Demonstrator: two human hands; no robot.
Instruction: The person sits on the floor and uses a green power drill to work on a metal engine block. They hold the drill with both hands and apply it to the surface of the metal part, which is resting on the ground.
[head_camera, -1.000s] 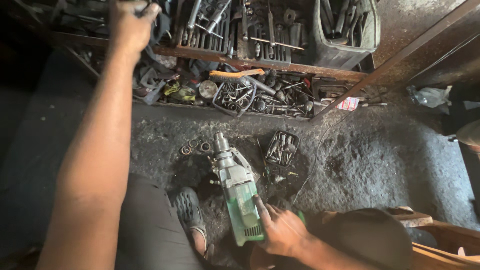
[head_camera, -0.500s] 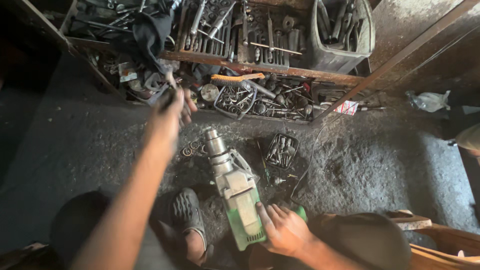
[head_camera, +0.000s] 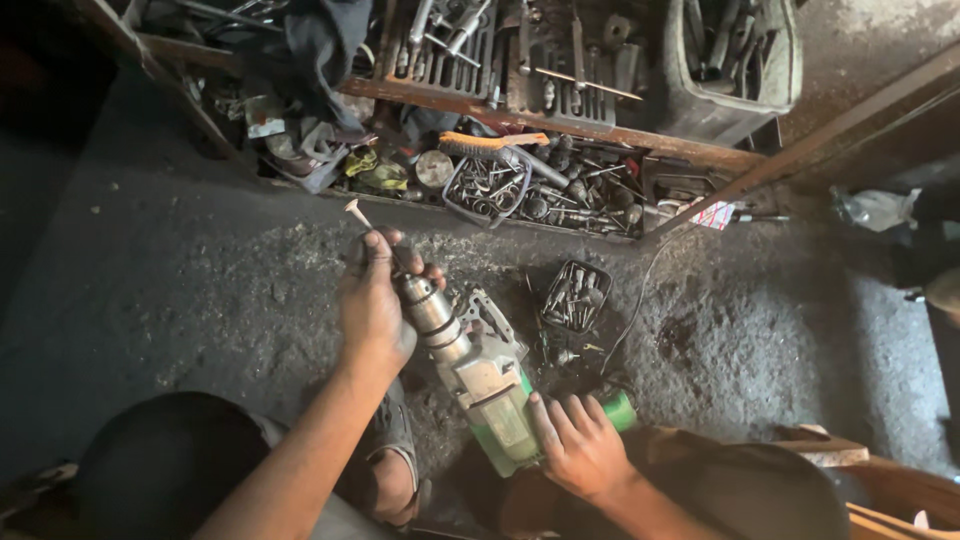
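A green and silver power drill (head_camera: 490, 385) lies tilted over the dirty floor, its chuck (head_camera: 428, 305) pointing up and left. My right hand (head_camera: 580, 445) grips the drill's green body near the handle. My left hand (head_camera: 375, 300) is at the chuck and pinches a thin metal key or bit (head_camera: 362, 216) whose tip sticks up above the fingers. My knee in dark cloth fills the lower left, and my sandalled foot (head_camera: 395, 450) rests beside the drill.
A small wire basket of bits (head_camera: 575, 295) stands just right of the drill. Behind it, rusty shelves (head_camera: 560, 125) hold trays of spanners, sockets, rags and an orange-handled brush (head_camera: 490, 143). A dark bin (head_camera: 730, 65) sits at the upper right.
My left hand came down from the shelf at the top left to the drill's chuck, bringing a thin metal piece. My right hand stayed on the drill body.
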